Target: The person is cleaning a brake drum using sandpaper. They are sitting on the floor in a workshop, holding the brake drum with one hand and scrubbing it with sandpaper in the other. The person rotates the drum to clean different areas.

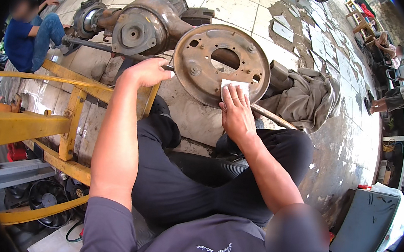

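Observation:
A round, rusty brake backing plate (201,47) with a large centre hole stands tilted in front of me. My right hand (238,112) presses a small whitish square sheet (228,83) against its lower right face, fingers laid over the sheet. Whether this is sandpaper or cloth, I cannot tell. Left of the plate, my left hand (149,72) is closed over a long metal rod (101,46), its thumb near the plate's rim. The rod passes behind the plate and comes out at the lower right (277,118).
Behind the plate lies a rusty axle housing (156,14). A yellow metal frame (72,124) stands at my left, with fans (46,201) beneath it. A grey-brown cloth (305,94) is bunched at the right. A person (22,38) sits far left; others are far right, near a grey cabinet (366,227).

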Demonstrator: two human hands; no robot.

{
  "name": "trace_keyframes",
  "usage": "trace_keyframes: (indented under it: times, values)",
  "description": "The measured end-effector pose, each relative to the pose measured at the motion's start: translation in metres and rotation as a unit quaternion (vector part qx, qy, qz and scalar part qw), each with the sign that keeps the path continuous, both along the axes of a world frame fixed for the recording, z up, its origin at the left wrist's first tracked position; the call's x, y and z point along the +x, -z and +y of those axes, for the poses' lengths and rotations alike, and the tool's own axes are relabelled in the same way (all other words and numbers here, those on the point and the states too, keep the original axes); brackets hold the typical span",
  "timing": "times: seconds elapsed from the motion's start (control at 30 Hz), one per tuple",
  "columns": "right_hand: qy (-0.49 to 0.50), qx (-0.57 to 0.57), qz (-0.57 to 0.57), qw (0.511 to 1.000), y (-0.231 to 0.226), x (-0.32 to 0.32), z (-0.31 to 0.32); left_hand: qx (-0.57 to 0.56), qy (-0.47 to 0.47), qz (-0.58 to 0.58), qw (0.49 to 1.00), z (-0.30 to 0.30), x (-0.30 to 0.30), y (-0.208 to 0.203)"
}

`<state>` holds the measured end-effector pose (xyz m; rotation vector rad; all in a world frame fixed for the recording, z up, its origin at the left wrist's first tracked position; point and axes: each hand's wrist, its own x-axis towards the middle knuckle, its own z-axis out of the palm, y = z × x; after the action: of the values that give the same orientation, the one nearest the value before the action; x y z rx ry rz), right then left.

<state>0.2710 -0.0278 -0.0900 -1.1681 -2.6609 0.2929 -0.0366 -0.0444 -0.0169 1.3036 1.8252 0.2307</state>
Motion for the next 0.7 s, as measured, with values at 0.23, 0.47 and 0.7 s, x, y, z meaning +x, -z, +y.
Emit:
trace_keyframes:
  times: [0.23, 0.47, 0.7]
  values:
    - [0.018, 0.019, -0.016, 1.000, 0.003, -0.001, 0.002, -0.003, 0.013, 0.009, 1.000, 0.002, -0.001, 0.004]
    - [0.033, 0.034, -0.029, 0.998, 0.008, 0.001, 0.009, -0.005, 0.017, 0.009, 1.000, 0.004, -0.002, 0.004]
    - [0.054, 0.013, 0.017, 0.998, 0.001, 0.003, 0.014, -0.005, 0.017, 0.019, 1.000, 0.001, 0.003, -0.005]
